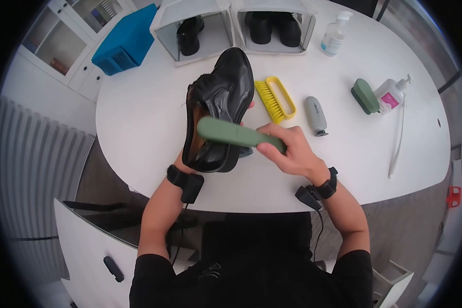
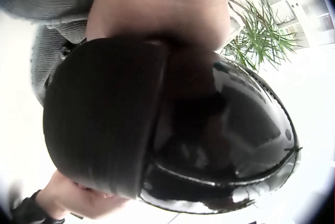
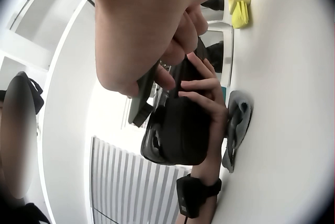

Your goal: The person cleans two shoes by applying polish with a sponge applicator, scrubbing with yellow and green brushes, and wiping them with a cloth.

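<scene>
A glossy black lace-up dress shoe [image 1: 233, 87] is held up over the table, toe pointing away from me. My left hand [image 3: 207, 96] grips it from below, its fingers spread along the sole; in the head view the shoe hides most of that hand. My right hand [image 1: 292, 149] holds a green-handled brush [image 1: 231, 132] by the end of its handle. The brush head overlaps the shoe's opening in the head view, and in the right wrist view its bristles [image 3: 140, 117] show close to the shoe's heel end. A grey cloth [image 3: 239, 122] lies under the left hand.
A yellow brush [image 1: 282, 97], a grey tube-like bottle [image 1: 315, 114], a second green brush [image 1: 365, 95] and a pump bottle [image 1: 390, 97] sit to the right. Two boxes with black shoes [image 1: 189, 38] stand behind, beside a clear pump bottle [image 1: 335, 36] and a blue case [image 1: 124, 41].
</scene>
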`<state>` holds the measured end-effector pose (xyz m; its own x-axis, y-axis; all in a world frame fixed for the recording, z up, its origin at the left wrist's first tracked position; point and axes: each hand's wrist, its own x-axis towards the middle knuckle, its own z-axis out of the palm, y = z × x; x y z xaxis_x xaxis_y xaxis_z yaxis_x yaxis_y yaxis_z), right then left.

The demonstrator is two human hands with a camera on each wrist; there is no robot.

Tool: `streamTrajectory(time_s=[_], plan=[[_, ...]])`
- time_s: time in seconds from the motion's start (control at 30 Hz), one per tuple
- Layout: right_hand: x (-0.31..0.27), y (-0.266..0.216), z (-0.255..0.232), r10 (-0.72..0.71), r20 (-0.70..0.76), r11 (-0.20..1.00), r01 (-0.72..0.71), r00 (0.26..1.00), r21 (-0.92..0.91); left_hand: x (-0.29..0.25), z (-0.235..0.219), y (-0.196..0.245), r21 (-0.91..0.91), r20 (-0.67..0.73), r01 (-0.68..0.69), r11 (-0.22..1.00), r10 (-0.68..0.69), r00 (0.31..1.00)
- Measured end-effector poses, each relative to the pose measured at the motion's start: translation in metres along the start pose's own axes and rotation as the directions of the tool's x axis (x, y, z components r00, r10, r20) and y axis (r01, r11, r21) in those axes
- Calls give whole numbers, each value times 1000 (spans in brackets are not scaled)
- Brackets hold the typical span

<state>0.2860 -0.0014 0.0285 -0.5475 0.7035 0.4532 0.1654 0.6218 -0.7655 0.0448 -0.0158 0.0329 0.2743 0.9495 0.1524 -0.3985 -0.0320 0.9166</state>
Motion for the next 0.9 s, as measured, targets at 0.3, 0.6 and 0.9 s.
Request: streamTrajectory(time_s=[0.3, 0.6, 0.9], plan=[[-3, -7, 15, -24, 124, 992, 9, 992, 123, 8, -40, -16, -519, 107, 77, 851, -24, 994], [0, -18, 24, 79, 118, 993, -89, 990, 74, 9, -31, -8, -415, -115, 10, 910, -63, 991], [-2, -3, 20, 1, 65, 999, 2, 998, -49, 17, -54, -16, -366, -84, -39, 930, 9, 996]])
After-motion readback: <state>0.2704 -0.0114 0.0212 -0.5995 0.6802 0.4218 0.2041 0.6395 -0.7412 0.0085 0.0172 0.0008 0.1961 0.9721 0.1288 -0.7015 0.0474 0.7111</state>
